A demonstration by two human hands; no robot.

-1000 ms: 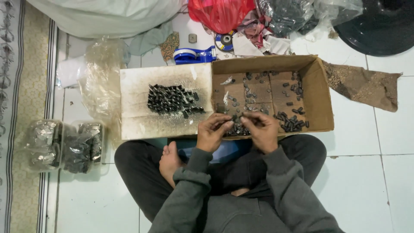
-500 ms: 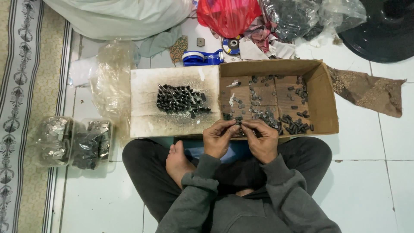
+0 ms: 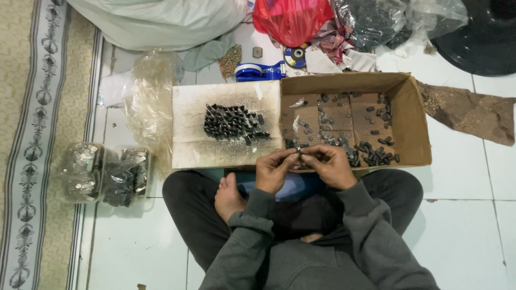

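I sit cross-legged on the floor behind a shallow cardboard box point(image 3: 416, 126) scattered with small dark metal parts point(image 3: 371, 153). My left hand point(image 3: 274, 171) and my right hand point(image 3: 328, 165) meet at the box's near edge, fingertips pinched together on one small dark metal part point(image 3: 299, 153). On the box's opened flap point(image 3: 188, 145), to the left, lies a tidy heap of dark finished pieces point(image 3: 232, 122).
Clear plastic bags of parts point(image 3: 105, 174) lie on the floor at my left, beside a patterned mat point(image 3: 32, 134). A blue tape dispenser point(image 3: 259, 71), a red bag point(image 3: 293, 20), a white sack point(image 3: 156, 21), a black round object point(image 3: 484, 37) and brown paper point(image 3: 467, 110) lie beyond and right of the box.
Both hands have drawn back slightly from inside the box to its near edge, staying pinched together. The view has shifted a little to the left.
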